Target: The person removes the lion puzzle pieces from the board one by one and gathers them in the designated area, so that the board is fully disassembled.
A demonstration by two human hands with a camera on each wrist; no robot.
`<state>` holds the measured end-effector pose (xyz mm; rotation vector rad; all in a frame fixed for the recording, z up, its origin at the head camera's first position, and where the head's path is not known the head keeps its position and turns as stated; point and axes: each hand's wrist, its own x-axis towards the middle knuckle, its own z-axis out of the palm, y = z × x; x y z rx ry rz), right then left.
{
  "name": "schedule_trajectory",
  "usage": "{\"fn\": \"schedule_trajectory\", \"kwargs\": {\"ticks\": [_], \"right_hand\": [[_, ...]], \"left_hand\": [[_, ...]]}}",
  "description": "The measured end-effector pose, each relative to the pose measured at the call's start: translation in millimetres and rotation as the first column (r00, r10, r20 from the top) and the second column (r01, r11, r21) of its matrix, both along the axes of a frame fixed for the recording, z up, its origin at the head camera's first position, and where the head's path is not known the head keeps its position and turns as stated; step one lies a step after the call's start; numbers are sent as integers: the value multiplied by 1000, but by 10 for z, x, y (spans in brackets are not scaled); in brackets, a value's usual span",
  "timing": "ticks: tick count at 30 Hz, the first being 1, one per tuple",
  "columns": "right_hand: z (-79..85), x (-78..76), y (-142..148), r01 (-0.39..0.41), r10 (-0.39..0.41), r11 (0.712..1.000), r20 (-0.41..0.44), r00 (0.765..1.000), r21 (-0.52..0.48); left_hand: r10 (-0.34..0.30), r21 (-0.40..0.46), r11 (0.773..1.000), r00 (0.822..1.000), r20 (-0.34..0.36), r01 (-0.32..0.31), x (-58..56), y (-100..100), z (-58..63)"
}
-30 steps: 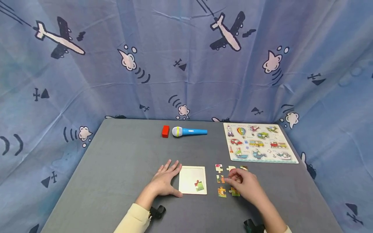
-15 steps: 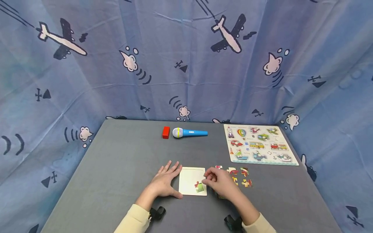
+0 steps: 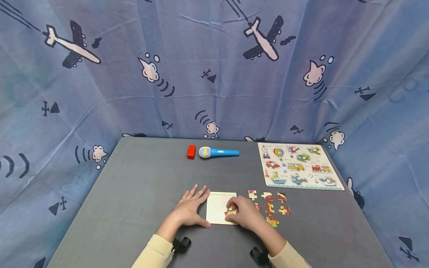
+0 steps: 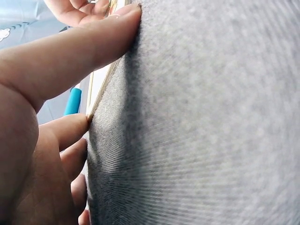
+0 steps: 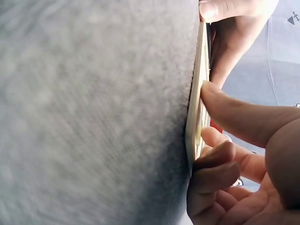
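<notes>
My left hand (image 3: pixel 188 210) lies with fingers spread at the left edge of a square cream puzzle tray (image 3: pixel 215 204). Its thumb (image 4: pixel 115 35) and index fingertip touch the tray's rim in the left wrist view. Over the tray's lower right part, my right hand (image 3: pixel 246 214) pinches a small jigsaw piece (image 3: pixel 229 212), colored green and red, between thumb and index finger. The right wrist view shows that thumb (image 5: pixel 225 105) and index fingertip down at the tray surface (image 5: pixel 192 126). The right fingers partly cover the pieces there.
Loose jigsaw pieces (image 3: pixel 269 208) lie in rows right of the tray, some hidden by my right hand. Behind are a red block (image 3: pixel 191 152), a blue toy microphone (image 3: pixel 223 153) and a vehicle picture board (image 3: pixel 301 167). A patterned curtain (image 3: pixel 214 74) hangs beyond the grey table.
My right hand has moved left from the loose pieces onto the tray's lower right part, uncovering more pieces behind it. My left hand has stayed at the tray's left edge.
</notes>
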<state>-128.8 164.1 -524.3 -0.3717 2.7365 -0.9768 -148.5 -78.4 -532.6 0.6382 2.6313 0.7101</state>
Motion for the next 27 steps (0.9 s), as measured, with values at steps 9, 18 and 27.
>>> {"fn": "schedule_trajectory", "kwargs": {"ticks": [9, 18, 27], "right_hand": [[-7, -5, 22, 33, -31, 998, 29, 999, -59], [187, 18, 232, 102, -86, 978, 90, 992, -184], [316, 110, 646, 181, -164, 964, 99, 981, -193]], "left_hand": [[3, -16, 1000, 1000, 9, -3, 2, -1, -10], [4, -7, 1000, 1000, 12, -3, -13, 6, -23], [-4, 2, 1000, 1000, 5, 4, -11, -14, -28]]}}
